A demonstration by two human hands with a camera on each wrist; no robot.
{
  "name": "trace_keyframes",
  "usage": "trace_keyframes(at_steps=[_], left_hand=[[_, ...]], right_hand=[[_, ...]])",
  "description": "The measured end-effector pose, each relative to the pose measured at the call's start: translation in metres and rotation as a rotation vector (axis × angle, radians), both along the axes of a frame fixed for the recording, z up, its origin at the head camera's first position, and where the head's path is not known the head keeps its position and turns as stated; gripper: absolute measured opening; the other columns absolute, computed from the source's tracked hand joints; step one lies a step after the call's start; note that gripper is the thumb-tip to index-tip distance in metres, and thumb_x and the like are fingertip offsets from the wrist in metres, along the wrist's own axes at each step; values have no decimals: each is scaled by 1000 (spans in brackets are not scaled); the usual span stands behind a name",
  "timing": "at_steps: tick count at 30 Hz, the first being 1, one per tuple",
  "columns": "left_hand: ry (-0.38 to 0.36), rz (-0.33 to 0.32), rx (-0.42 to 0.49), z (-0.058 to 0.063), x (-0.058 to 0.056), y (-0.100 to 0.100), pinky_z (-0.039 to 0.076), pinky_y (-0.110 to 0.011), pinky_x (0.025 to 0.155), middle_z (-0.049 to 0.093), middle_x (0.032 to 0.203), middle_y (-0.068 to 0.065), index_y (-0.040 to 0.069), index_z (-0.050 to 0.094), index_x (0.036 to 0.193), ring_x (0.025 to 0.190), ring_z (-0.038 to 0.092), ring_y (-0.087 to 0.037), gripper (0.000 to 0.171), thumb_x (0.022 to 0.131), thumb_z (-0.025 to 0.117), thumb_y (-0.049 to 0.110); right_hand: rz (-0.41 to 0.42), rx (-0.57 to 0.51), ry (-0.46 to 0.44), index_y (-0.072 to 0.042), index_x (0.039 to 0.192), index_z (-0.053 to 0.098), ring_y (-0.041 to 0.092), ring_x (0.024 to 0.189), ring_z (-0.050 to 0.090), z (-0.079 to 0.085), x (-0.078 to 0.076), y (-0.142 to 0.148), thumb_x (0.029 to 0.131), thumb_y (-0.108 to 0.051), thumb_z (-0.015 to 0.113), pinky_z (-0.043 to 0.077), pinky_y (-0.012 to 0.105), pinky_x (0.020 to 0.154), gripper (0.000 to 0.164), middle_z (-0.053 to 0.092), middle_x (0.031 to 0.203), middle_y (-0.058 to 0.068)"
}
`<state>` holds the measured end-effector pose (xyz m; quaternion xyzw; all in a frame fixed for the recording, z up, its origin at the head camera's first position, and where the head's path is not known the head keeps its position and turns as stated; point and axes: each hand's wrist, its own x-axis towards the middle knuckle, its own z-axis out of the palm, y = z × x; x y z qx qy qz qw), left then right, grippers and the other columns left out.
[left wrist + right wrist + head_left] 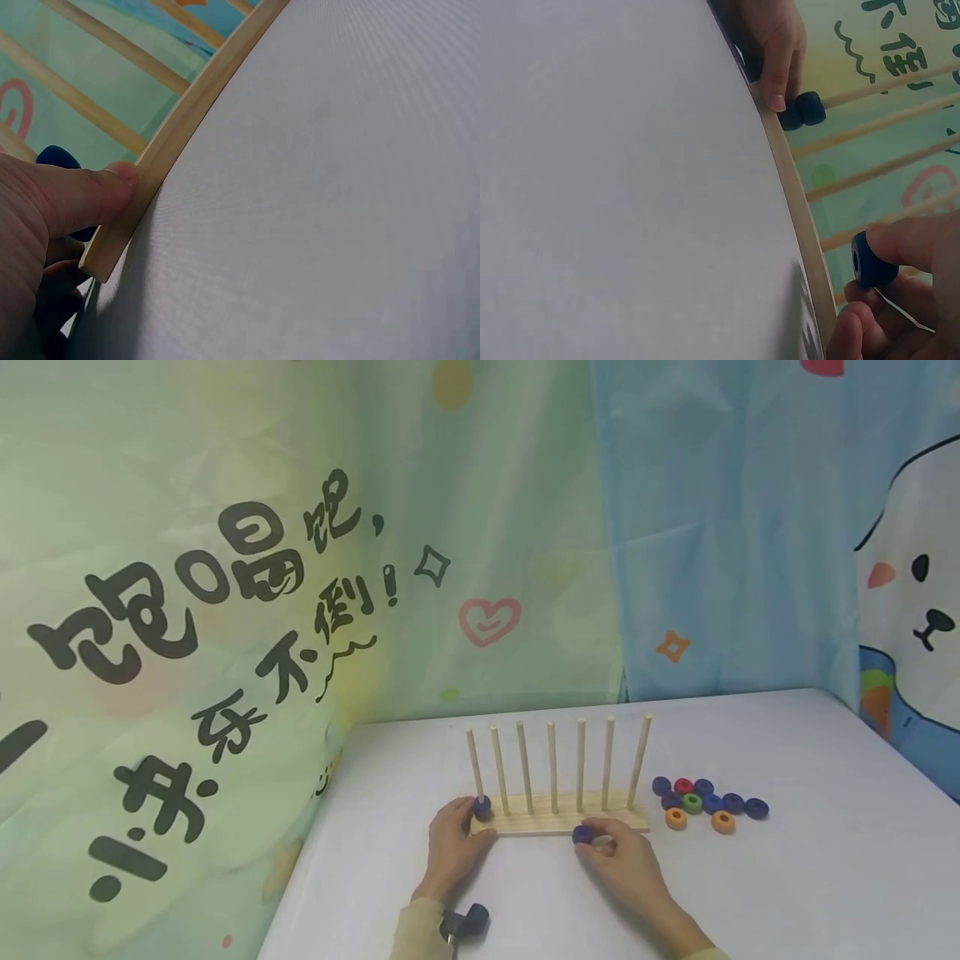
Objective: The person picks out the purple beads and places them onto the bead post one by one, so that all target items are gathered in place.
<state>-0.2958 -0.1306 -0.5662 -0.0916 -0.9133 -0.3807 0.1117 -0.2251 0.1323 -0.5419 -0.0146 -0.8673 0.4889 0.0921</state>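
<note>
A wooden base [525, 827] with several upright pegs stands on the white table. Two dark blue beads [802, 111] are stacked at the foot of the leftmost peg [474, 764]. My left hand [452, 852] grips the left end of that base, its thumb [112, 187] on the front edge beside the stacked beads. In front of the base, right of its middle, my right hand [626, 864] pinches another dark blue bead [875, 261] between thumb and fingers. The bead's hole shows in the right wrist view, and no peg passes through it.
Loose beads lie in a group right of the base: several blue ones [757, 809], a red one [683, 786], a green one [692, 803] and two orange ones [723, 822]. A printed curtain [480, 527] hangs behind the table [825, 893].
</note>
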Motion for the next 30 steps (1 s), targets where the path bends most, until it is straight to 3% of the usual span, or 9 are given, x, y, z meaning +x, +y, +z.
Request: trace_keyframes(at_steps=[8,15,24,30], left_hand=[[14,0,-4,0,0,0,34,-56,110,61,127,-17,-3,61,126,125,51,-39,61,77,79,28],[2,4,2,-2,0,1,33,-56,110,61,128,-17,-2,61,126,126,50,-39,61,76,79,28],[-4,7,8,-8,-2,-1,34,-54,111,61,128,-14,1,61,127,126,51,-36,63,75,80,31],[23,8,-1,-5,-2,-3,36,-54,109,62,127,-14,2,62,127,124,52,-36,62,74,80,31]], right_hand=[[59,35,32,-9,113,69,5,58,52,12,-8,-19,80,-11,78,46,20,53,35,70,105,5],[142,9,34,-10,114,69,6,48,48,22,-15,-33,80,-14,78,41,20,41,35,70,105,2],[164,42,104,-13,111,69,5,51,50,32,-24,-46,79,-12,78,42,21,45,33,72,99,-1],[189,31,130,-12,111,69,7,59,54,50,-29,-58,80,-14,79,44,21,49,32,70,100,-1]])
